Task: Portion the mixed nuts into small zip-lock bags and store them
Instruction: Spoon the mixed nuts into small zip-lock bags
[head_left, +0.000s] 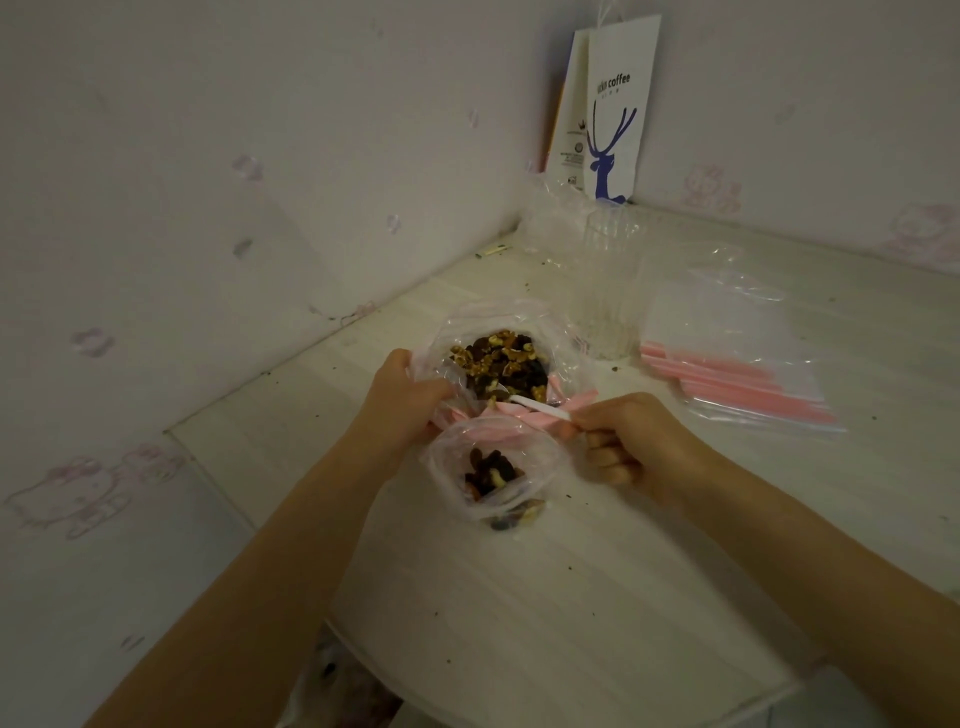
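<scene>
As only one small bag (493, 478) holds nuts, progress: early, I judge; nothing sealed.
Pending: stack of empty bags (737, 379) on table (519, 597).
Large bag (498, 358): open, nuts inside, touching small bag's far side.
Left hand (405, 405): grips both rims.
Right hand (634, 441): holds spoon (540, 408), tip in large bag.
Small bag: clear, pink zip, part-filled.

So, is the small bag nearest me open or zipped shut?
Open: the small bag has its mouth spread into a wide ring, with nuts visible down inside it.
</scene>
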